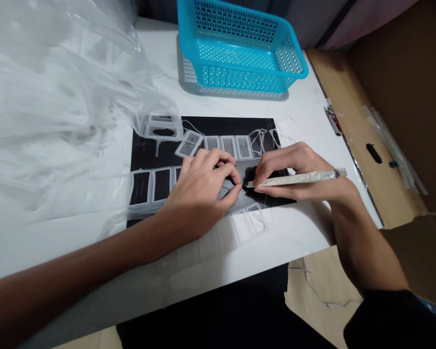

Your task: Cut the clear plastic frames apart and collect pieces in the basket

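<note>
My right hand (294, 160) grips a slim pen-like tool (301, 178) wrapped in pale, wrinkled tape. Its dark tip points left, close to the fingertips of my left hand (203, 186). There the thumb and forefinger are pinched together over sheer whitish fabric (243, 147) with pale-edged rectangles; what lies between them is too small to make out. Under the fabric is a black sheet (232, 124), partly covered by both hands. Loose pale strands cross the fabric near its top right.
A blue perforated basket (241, 80) stands behind on the white tabletop (160, 92). Bunched sheer material (69, 87) spreads over the left side. At right are a metal clip (333, 119), a cardboard piece (352, 140), clear strips (396, 150) and a small black object (374, 153).
</note>
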Motion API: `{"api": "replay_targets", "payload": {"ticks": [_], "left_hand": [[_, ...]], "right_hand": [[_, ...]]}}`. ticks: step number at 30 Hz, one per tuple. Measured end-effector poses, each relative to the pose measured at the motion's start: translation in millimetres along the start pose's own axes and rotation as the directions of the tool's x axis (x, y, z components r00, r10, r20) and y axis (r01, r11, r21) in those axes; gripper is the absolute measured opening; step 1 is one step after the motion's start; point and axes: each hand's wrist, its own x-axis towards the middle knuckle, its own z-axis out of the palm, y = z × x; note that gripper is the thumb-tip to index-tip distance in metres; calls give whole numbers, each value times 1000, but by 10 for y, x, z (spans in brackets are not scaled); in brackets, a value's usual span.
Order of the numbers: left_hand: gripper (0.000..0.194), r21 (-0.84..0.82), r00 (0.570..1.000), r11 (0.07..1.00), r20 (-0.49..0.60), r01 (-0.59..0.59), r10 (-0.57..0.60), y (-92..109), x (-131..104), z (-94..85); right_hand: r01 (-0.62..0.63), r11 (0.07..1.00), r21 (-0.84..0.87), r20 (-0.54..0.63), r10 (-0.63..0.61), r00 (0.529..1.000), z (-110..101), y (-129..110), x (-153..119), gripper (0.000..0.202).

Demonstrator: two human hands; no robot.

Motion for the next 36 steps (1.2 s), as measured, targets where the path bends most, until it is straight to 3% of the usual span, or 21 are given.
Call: {"api": "replay_targets", "payload": {"ticks": [12, 28, 36], "left_hand": [[17, -58, 997, 996, 28, 73, -71, -2, -2, -40], [15, -75, 989, 986, 43, 146, -143, 33, 9, -76], [11, -185, 986, 974, -75, 134, -150, 6, 6, -107]], "right_hand": [[-5, 1000, 22, 13, 5, 1000, -3, -7, -4, 7], [-25, 999, 36, 25, 24, 999, -4, -4, -17, 16], [-23, 999, 32, 27, 22, 999, -13, -17, -13, 13]]}}
